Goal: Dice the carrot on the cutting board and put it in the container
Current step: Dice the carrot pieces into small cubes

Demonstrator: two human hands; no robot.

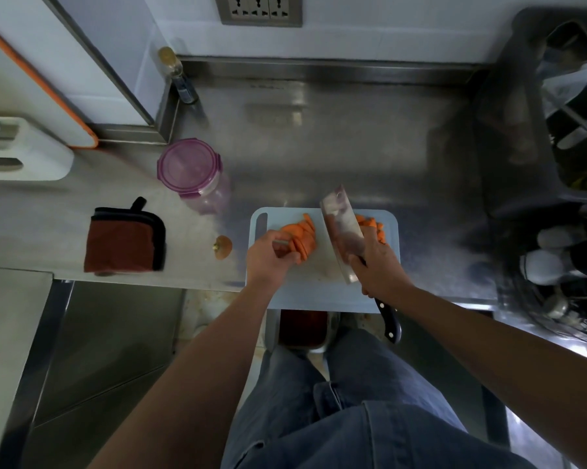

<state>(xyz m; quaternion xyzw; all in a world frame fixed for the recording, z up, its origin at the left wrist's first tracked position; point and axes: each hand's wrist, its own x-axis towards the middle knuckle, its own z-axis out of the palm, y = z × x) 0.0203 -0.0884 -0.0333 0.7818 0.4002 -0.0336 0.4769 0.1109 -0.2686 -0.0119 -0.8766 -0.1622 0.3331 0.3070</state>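
A pale blue cutting board (319, 292) lies at the steel counter's front edge. On its left half sits a stack of orange carrot slices (302, 236), and my left hand (272, 255) holds them with curled fingers. My right hand (378, 262) grips the black handle of a cleaver (341, 228), whose wide blade stands tilted over the middle of the board. More cut carrot pieces (375, 226) lie on the board's far right, partly hidden by the blade and my right hand. A clear container with a purple lid (189, 167) stands left of the board, lid on.
A brown folded cloth (124, 240) and a cut carrot end (222, 247) lie on the counter to the left. A bottle (177, 74) stands in the back corner. A dark dish rack (556, 147) with utensils fills the right side. A metal tray (304, 328) sits below the counter.
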